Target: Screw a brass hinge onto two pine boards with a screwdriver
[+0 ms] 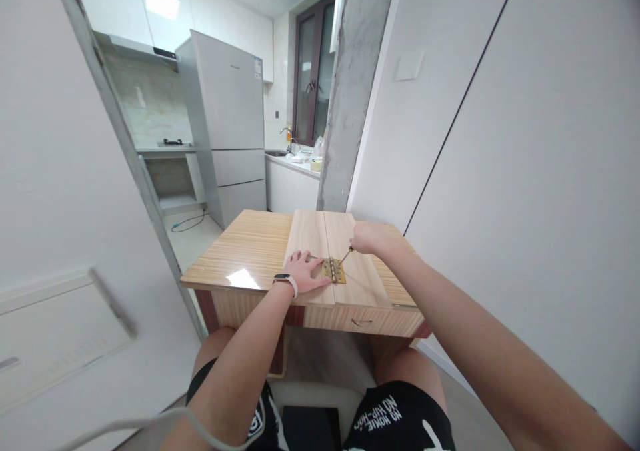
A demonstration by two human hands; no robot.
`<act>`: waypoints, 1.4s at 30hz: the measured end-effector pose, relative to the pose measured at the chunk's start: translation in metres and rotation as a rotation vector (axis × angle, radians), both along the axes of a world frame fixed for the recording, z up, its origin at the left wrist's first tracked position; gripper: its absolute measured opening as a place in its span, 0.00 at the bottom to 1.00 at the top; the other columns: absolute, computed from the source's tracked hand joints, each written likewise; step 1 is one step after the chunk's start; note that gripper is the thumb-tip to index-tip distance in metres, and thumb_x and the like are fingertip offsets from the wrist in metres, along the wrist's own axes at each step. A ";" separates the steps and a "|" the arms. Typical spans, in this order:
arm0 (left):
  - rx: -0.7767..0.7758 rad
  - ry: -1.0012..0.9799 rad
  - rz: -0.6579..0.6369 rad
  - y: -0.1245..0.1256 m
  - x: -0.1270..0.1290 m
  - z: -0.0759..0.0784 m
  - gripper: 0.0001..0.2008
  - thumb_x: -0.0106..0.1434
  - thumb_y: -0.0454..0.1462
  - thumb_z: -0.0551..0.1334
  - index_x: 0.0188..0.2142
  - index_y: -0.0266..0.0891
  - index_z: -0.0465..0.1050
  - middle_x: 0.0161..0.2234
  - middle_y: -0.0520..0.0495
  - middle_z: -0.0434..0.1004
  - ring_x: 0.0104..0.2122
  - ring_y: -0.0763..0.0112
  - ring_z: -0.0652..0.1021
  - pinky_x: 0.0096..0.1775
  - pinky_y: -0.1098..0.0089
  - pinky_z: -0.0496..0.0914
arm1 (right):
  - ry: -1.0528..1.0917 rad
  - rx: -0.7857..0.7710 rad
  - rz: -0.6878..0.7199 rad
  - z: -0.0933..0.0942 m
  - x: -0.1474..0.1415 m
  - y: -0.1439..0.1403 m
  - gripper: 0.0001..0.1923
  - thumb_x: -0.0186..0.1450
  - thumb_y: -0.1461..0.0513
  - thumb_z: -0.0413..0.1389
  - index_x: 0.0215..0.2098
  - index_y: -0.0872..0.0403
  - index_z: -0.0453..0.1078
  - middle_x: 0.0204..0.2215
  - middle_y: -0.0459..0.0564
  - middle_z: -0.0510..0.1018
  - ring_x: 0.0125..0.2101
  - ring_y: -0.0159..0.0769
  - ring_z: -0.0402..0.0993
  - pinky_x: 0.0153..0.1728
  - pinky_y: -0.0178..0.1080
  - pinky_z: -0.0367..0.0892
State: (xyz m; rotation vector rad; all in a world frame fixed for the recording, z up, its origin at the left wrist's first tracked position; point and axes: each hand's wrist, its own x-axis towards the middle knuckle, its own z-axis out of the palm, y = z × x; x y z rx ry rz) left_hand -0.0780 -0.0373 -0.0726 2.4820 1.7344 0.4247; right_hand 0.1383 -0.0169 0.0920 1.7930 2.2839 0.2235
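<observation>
Two pale wooden boards [310, 237] lie side by side on a small wooden table [240, 254]. A brass hinge [333, 270] sits across the seam between them, near the front. My left hand [305, 272], with a white band on the wrist, lies flat on the left board, its fingers touching the hinge's left edge. My right hand [370, 237] is closed around a screwdriver [346, 255], whose tip points down at the hinge's right leaf.
The table has a drawer [361, 321] at the front, just above my knees. A white wall runs close on the right and a concrete pillar [350, 91] stands behind the table. A kitchen with a grey fridge [230, 124] lies beyond on the left.
</observation>
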 end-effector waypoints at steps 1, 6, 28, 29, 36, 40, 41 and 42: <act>-0.002 0.001 -0.002 0.000 0.000 0.000 0.45 0.55 0.73 0.49 0.67 0.62 0.61 0.69 0.46 0.57 0.66 0.40 0.57 0.63 0.44 0.53 | -0.015 0.007 0.025 -0.001 0.003 0.000 0.21 0.71 0.55 0.51 0.55 0.58 0.72 0.51 0.67 0.78 0.51 0.53 0.76 0.46 0.46 0.69; -0.010 0.002 -0.002 0.001 -0.001 -0.001 0.45 0.55 0.73 0.48 0.67 0.63 0.61 0.69 0.47 0.56 0.66 0.40 0.56 0.64 0.43 0.52 | -0.082 0.059 0.233 -0.006 0.018 -0.004 0.16 0.70 0.63 0.51 0.55 0.53 0.69 0.51 0.62 0.76 0.47 0.46 0.76 0.44 0.41 0.67; -0.006 -0.009 -0.007 -0.001 -0.001 0.000 0.45 0.55 0.74 0.48 0.67 0.63 0.61 0.69 0.45 0.56 0.66 0.40 0.57 0.64 0.43 0.52 | -0.102 0.074 0.185 -0.006 0.014 0.002 0.20 0.72 0.54 0.49 0.49 0.57 0.76 0.48 0.66 0.79 0.49 0.51 0.77 0.46 0.46 0.70; -0.007 -0.006 -0.001 -0.001 -0.001 0.000 0.45 0.55 0.74 0.48 0.67 0.63 0.61 0.69 0.46 0.56 0.66 0.40 0.56 0.64 0.43 0.52 | -0.101 0.062 0.144 -0.005 0.012 0.002 0.20 0.71 0.54 0.49 0.50 0.58 0.76 0.48 0.66 0.79 0.50 0.52 0.77 0.46 0.46 0.70; -0.028 0.010 0.001 0.000 0.000 0.002 0.45 0.55 0.73 0.49 0.67 0.63 0.60 0.69 0.46 0.56 0.67 0.40 0.56 0.64 0.43 0.52 | -0.057 -0.012 -0.028 -0.001 0.001 0.001 0.20 0.69 0.56 0.51 0.54 0.57 0.74 0.52 0.65 0.78 0.51 0.52 0.76 0.46 0.46 0.70; -0.039 0.016 0.008 -0.001 0.000 0.004 0.45 0.55 0.73 0.49 0.67 0.63 0.60 0.70 0.47 0.54 0.67 0.41 0.55 0.65 0.44 0.50 | -0.010 -0.017 0.078 -0.003 0.010 -0.005 0.21 0.70 0.59 0.52 0.60 0.55 0.65 0.52 0.63 0.77 0.50 0.47 0.76 0.43 0.41 0.68; -0.040 0.016 0.012 -0.001 0.000 0.004 0.45 0.55 0.73 0.49 0.67 0.63 0.60 0.70 0.47 0.54 0.67 0.41 0.55 0.65 0.44 0.50 | -0.009 -0.018 0.110 -0.003 0.012 -0.006 0.20 0.71 0.60 0.51 0.60 0.54 0.65 0.52 0.62 0.77 0.49 0.46 0.76 0.43 0.40 0.68; -0.043 0.017 0.014 -0.002 0.000 0.004 0.45 0.55 0.73 0.49 0.67 0.63 0.60 0.70 0.47 0.54 0.67 0.41 0.55 0.65 0.44 0.50 | -0.013 -0.007 0.140 -0.004 0.014 -0.007 0.18 0.71 0.61 0.50 0.58 0.53 0.65 0.52 0.61 0.77 0.49 0.45 0.76 0.43 0.40 0.67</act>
